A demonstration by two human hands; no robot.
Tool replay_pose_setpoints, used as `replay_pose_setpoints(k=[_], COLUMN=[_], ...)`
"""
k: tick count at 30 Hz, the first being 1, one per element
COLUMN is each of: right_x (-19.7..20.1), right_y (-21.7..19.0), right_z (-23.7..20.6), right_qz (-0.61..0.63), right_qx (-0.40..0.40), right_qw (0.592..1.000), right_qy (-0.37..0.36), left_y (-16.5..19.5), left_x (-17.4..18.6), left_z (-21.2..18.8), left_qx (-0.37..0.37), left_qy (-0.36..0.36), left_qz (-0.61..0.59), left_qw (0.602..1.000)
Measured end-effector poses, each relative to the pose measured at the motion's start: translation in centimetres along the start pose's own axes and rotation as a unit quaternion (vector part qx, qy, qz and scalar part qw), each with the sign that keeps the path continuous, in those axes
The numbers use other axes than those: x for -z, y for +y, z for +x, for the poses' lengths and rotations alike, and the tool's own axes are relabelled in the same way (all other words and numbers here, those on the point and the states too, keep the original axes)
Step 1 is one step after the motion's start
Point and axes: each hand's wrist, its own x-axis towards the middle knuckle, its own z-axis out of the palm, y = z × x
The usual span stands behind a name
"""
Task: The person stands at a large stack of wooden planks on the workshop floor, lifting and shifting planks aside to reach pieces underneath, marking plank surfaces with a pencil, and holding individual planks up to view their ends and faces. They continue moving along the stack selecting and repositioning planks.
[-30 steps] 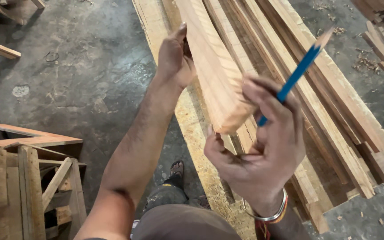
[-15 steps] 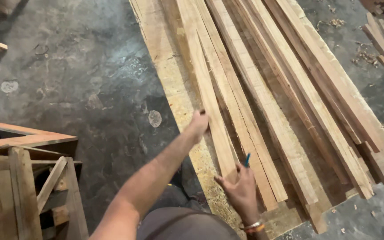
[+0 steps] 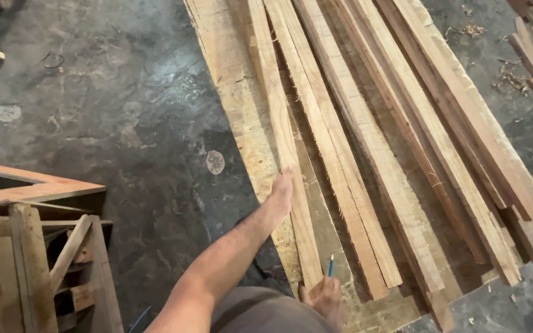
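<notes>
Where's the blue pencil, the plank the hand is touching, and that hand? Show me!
blue pencil (image 3: 330,266), head view, on its blue shaft above the fingers.
plank (image 3: 277,105), head view, on its bare top face.
left hand (image 3: 282,191), head view, on the back of the hand.

Woodworking workshop or timber yard indicated. Long rough-sawn wooden planks (image 3: 365,154) laid side by side across centre and right of frame, on wide chipboard sheet (image 3: 235,105). Bare, stained concrete floor (image 3: 124,123) seen at left. Wood chips and offcuts (image 3: 525,55) scattered at upper right. Roughly nailed wooden frame (image 3: 38,259) stacked at lower left. Blue pencil (image 3: 330,265) held at bottom centre, beside plank ends.
</notes>
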Motion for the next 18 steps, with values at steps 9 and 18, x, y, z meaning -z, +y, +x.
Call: replay_pose_setpoints(k=[9, 18], right_x=[-1.4, -1.0], right_y=[0.9, -0.7], right_z=[-2.5, -1.4], right_qz=[0.023, 0.014], right_qx=[-0.052, 0.05], right_qw=[0.998, 0.998], right_qy=[-0.013, -0.025], left_y=[-2.2, -0.6], left_x=[3.8, 5.5], left_z=[-1.1, -1.5], left_qx=[-0.048, -0.048], left_qy=[0.014, 0.088], left_qz=[-0.023, -0.021], left_qw=[0.999, 0.995])
